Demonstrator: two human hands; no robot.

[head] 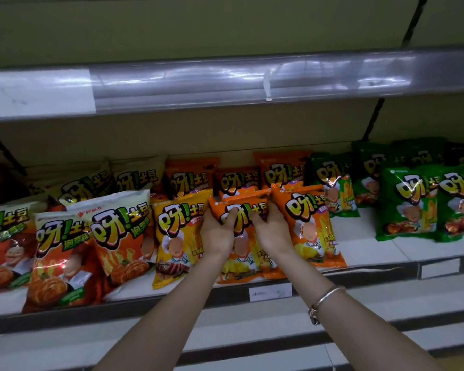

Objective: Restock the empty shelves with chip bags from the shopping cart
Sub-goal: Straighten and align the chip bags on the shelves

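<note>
Head view: fingers [229,215] of left hand [217,232] and right hand [273,230] grasp the orange chip bag [240,266]; let go leaning, it may slide off the shelf [364,242] beneath the fingers.

Orange bag [241,223], green bags [407,204], silver bracelet [324,298]

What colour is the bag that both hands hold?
The bag is orange, seen in the head view.

My left hand [218,231] and right hand [272,230] grip an orange bag [241,238] upright on the shelf [373,236], between a yellow bag [176,234] and another orange one [310,226]; green bags [410,204] stand further right
</note>
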